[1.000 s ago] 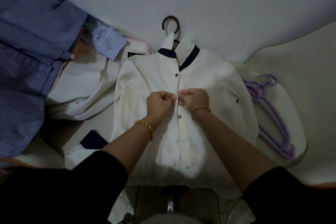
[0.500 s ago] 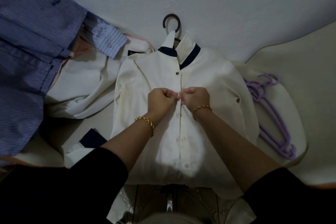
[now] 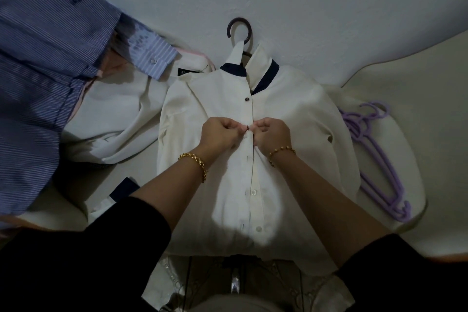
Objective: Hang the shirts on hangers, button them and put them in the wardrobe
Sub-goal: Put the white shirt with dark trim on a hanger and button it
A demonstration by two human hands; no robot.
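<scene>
Cream long-sleeved shirt w/ navy collar lining (image 3: 298, 114) lying flat, front up, mid pale surface (image 3: 430, 78); dark hanger hook (image 3: 239, 29) poking out above collar. Left hand (image 3: 220, 134) & right hand (image 3: 272, 134) both pinching placket at 2nd button, fingertips nearly meeting. Crumpled cream shirt (image 3: 114, 121) touching its L side, blue striped shirt (image 3: 38, 83) overlapping that. Lilac plastic hangers (image 3: 374, 159) lying just beside R sleeve.

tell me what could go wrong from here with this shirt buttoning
The left hand and right hand pinch the placket of the cream shirt at one small button; it may slip or enter the wrong hole, skewing the front. Tugging could also pull the collar off the hanger, whose hook lies free above it.
</scene>
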